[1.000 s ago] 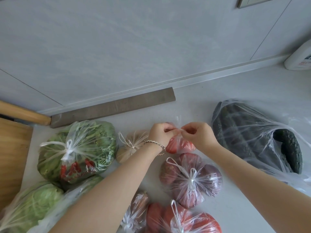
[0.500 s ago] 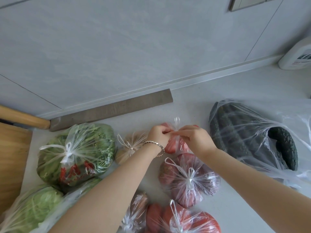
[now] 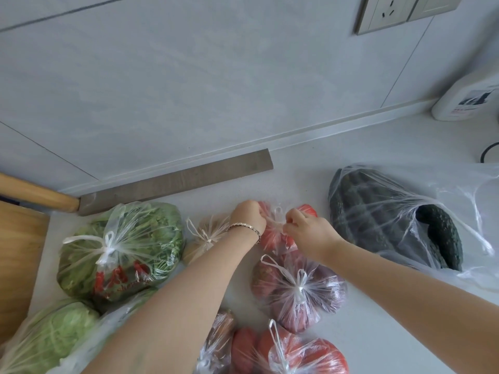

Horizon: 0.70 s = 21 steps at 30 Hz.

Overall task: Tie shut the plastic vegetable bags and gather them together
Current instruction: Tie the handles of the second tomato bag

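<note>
A small clear bag of red vegetables [image 3: 274, 238] lies mid-counter. My left hand [image 3: 248, 217], with a bracelet at the wrist, pinches one bag handle, and my right hand [image 3: 307, 233] pinches the other, with a small knot between them. Knotted bags lie around it: leafy greens [image 3: 121, 249], a small tan bag [image 3: 204, 238], purple onions [image 3: 299, 290], tomatoes [image 3: 291, 354] and a cabbage bag [image 3: 48, 338]. At the right, the bag of dark green squash and cucumber [image 3: 391, 214] lies with its mouth open.
A grey strip [image 3: 175, 182] lies along the wall base. A wooden board [image 3: 19, 260] and a rolling pin handle [image 3: 35, 194] are at the left. A white bottle [image 3: 469, 95] stands at the far right, under a wall socket [image 3: 388, 12].
My hands have drawn apart sideways, pulling the handles of the red vegetable bag tight into a knot. The view has tilted up a little.
</note>
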Available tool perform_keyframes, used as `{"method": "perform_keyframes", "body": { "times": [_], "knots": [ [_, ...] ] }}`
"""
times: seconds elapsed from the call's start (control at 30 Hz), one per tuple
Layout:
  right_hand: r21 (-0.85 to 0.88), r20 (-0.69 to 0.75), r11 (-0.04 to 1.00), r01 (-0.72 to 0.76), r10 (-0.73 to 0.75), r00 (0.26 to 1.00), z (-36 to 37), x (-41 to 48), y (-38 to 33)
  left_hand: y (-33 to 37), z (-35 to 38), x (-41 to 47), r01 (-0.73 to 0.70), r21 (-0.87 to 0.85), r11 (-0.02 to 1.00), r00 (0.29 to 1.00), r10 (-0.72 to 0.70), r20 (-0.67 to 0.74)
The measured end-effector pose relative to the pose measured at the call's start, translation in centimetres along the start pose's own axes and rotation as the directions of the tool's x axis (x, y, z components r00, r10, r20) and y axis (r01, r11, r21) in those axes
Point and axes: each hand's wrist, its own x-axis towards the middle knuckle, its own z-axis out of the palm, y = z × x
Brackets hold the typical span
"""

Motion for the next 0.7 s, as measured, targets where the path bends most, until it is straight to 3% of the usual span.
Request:
{"method": "perform_keyframes", "body": {
  "times": [0.13,0.27,0.4,0.6,0.7],
  "knots": [
    [0.015,0.071,0.996,-0.089,0.087,0.994,-1.3,-0.3,-1.2,0.2,-0.2,-0.4,0.016,0.106,0.994,1.000,-0.018,0.017],
    [0.218,0.214,0.917,-0.333,0.288,0.933,-3.3,-1.0,-1.9,0.8,-1.1,-2.2,-0.228,0.297,0.927,0.959,0.267,-0.098],
    [0.301,0.181,0.839,-0.452,0.415,0.892,-8.7,-3.5,-1.9,2.6,-2.0,-4.4,-0.371,0.104,0.923,0.929,0.366,0.065],
    [0.218,0.068,0.780,-0.587,0.588,0.806,-16.0,-11.1,-0.6,7.5,-1.1,-7.4,-0.585,0.160,0.795,0.803,0.540,0.255],
    [0.208,0.014,0.719,-0.663,0.676,0.737,-18.1,-14.3,1.7,10.6,0.1,-8.9,-0.646,0.125,0.753,0.756,0.608,0.244]
  ]
}}
